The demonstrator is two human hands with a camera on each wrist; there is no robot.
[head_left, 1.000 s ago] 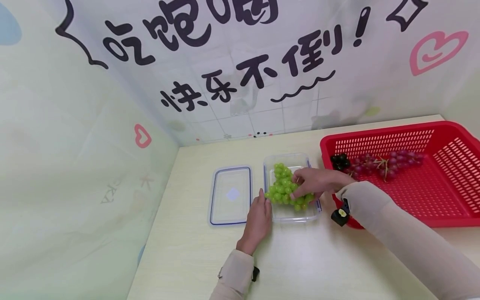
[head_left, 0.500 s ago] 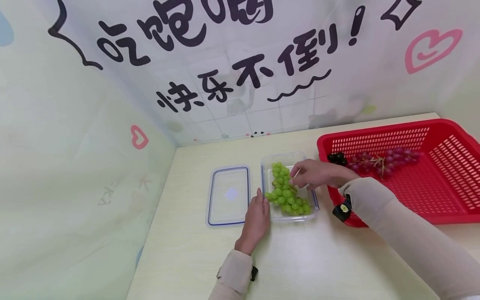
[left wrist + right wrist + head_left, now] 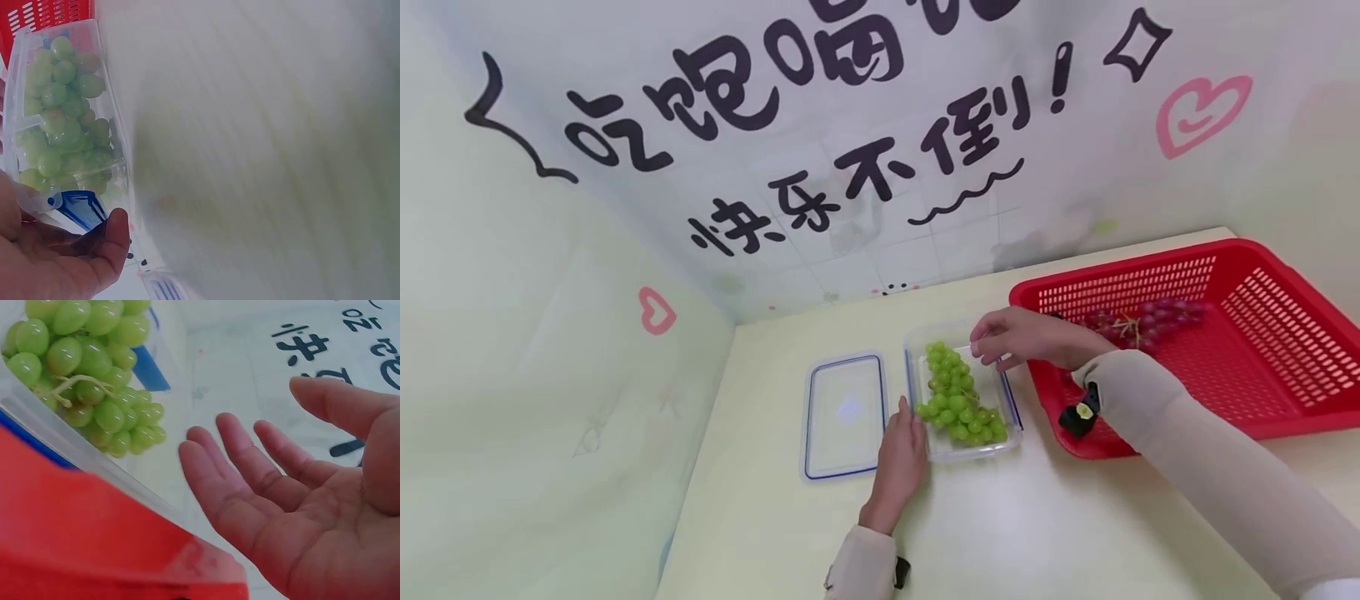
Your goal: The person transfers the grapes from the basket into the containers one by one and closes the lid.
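A bunch of green grapes [image 3: 957, 400] lies in a clear plastic food container [image 3: 973, 452] with blue side strips. My left hand [image 3: 901, 457] rests against the container's left side, fingers pointing away from me; in the left wrist view this hand [image 3: 59, 259] touches the wall near a blue strip [image 3: 82, 209]. Over the container's right edge hovers my right hand [image 3: 1033, 337], holding nothing. Its fingers [image 3: 240, 528] are loosely bent and apart from the grapes [image 3: 94, 359] in the right wrist view.
The container's clear lid [image 3: 846, 417], with a blue seal line, lies flat to the left. On the right stands a red plastic basket [image 3: 1285, 333] holding red grapes [image 3: 1165, 318]. A printed backdrop [image 3: 820, 275] rises behind the table [image 3: 760, 500].
My right hand has let go of the green grapes and moved up and right, to the container's edge. The grapes have settled in the container. My left hand stays at its side.
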